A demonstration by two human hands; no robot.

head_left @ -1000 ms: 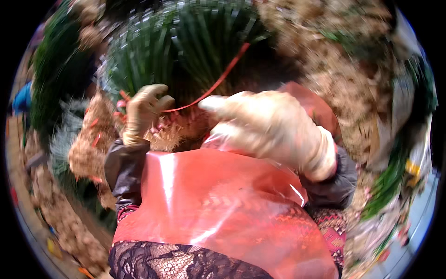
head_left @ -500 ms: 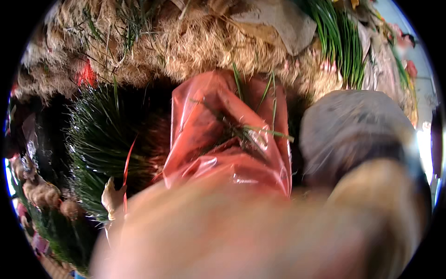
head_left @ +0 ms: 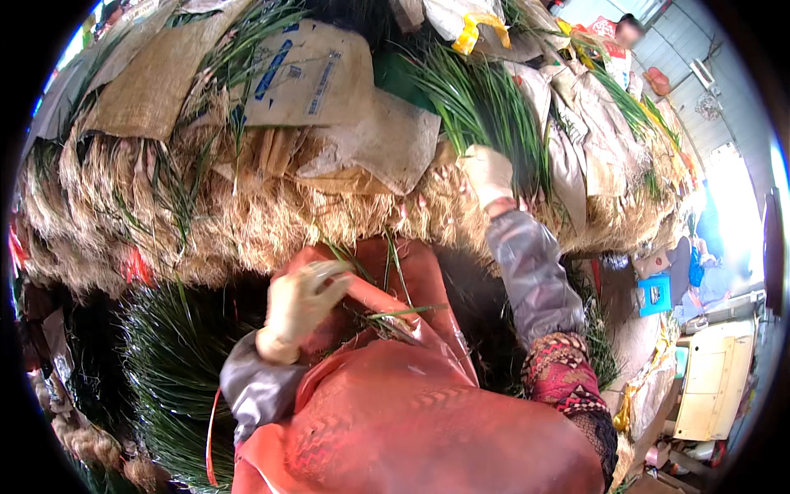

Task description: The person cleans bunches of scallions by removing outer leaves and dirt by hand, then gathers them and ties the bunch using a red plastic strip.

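Observation:
My right hand [head_left: 488, 174], in a cream glove, reaches to the front of a heap. Its fingers are curled at the pale lower ends of long green onion-like stalks [head_left: 473, 103]. My left hand [head_left: 300, 300], also gloved, hovers above my red apron [head_left: 428, 412]. Its fingers are apart and slightly bent, a little blurred, with nothing seen in them. Loose green blades [head_left: 399, 313] lie in the folds of the apron below it. From the front of the heap hangs a thick fringe of tan roots [head_left: 329, 218].
Tan sacks [head_left: 152, 90] and a printed sheet [head_left: 309, 74] cover the heap's top. Dark green bundled leaves [head_left: 177, 370] stand at my left, beside a red strip [head_left: 211, 436]. To the right are a blue stool [head_left: 655, 294] and a cream box [head_left: 714, 379]. Another person [head_left: 624, 49] is far right.
The view has shifted to show more of the heap's top. A large blurred pale shape and a grey one no longer cover the lower and right parts. My right hand is now at the green stalks.

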